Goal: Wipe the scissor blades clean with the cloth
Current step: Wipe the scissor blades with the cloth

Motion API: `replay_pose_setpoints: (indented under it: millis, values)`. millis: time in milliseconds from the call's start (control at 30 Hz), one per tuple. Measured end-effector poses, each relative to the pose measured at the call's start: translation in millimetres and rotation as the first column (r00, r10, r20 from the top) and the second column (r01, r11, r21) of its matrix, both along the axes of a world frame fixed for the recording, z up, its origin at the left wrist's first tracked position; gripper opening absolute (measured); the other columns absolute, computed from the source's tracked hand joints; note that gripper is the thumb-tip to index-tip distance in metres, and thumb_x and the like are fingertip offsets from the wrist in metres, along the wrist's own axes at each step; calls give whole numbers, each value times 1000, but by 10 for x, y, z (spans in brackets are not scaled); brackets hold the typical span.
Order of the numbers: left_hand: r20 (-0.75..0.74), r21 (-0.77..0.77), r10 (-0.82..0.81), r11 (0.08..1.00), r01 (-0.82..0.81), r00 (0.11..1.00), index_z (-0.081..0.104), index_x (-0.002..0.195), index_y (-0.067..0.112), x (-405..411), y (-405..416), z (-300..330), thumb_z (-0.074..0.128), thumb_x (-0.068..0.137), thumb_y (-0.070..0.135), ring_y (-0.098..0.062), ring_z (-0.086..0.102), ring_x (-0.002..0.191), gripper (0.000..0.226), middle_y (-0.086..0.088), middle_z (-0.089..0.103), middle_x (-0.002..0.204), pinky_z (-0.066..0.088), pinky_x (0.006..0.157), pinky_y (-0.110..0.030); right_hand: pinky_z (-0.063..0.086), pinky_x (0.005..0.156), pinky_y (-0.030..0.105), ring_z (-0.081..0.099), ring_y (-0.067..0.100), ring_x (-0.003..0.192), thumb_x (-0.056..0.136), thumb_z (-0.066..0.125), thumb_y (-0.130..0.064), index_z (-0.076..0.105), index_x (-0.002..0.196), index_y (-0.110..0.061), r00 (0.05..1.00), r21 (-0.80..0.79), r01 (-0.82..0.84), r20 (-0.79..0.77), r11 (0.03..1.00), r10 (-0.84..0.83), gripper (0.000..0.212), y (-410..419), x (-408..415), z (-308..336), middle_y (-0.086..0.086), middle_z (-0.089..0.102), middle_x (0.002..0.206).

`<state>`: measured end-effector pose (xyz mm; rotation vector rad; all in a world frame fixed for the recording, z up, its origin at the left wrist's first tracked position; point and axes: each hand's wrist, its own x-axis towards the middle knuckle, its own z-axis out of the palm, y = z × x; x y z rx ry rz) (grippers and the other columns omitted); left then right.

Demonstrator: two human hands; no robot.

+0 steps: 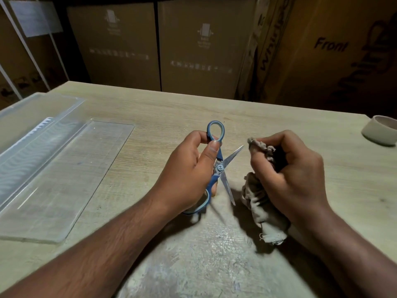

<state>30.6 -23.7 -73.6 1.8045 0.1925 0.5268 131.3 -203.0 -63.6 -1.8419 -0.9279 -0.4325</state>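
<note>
Blue-handled scissors [221,166] are spread wide above the middle of the wooden table [163,112]. My left hand [187,171] grips both handles, thumb pressed on the upper loop. One blade points up and to the right, the other down toward me. A crumpled grey-beige cloth [257,198] is bunched in my right hand [290,171], just right of the blades. A tuft of it sticks out by the upper blade's tip, a small gap apart. Its lower end lies on the table.
A clear plastic tray or lid [53,168] lies flat at the left of the table. A roll of tape [380,130] sits at the far right edge. Large cardboard boxes [206,48] stand behind the table.
</note>
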Motion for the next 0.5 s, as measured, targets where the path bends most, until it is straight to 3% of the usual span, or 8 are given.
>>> replay_pose_setpoints:
  millis: [100,267,367,500]
  values:
    - [9,-6,36,999,-36,999,62,115,25,-8,50,19,51,111,38,-19,51,46,17,4,57,52,47,52,-42,53,61,23,68,9,71,93,78,-10,69,99,-23,998,49,-45,50,998,42,17,17,-74,32,-11,74,88]
    - [13,-38,16,999,-15,1000,60,110,31,-22,11,36,51,110,42,-46,50,49,14,-25,53,59,50,53,-56,55,66,27,69,5,76,89,77,-20,75,100,-17,964,-149,-161,186,976,188,12,118,-172,-40,-9,74,90]
    - [8,-11,-19,1000,19,1000,59,111,28,-21,11,4,50,112,35,-25,42,43,11,-3,51,50,40,47,-44,54,66,25,69,5,76,88,78,-21,75,98,-18,979,-148,-91,170,985,116,11,98,-83,-40,-6,75,89]
    - [10,-13,-34,999,34,999,60,113,27,-22,-15,23,50,112,32,-22,44,44,12,-3,51,51,41,48,-39,48,64,15,67,6,73,88,80,-11,74,97,-19,998,-92,40,49,995,-36,14,12,39,-32,-7,73,85]
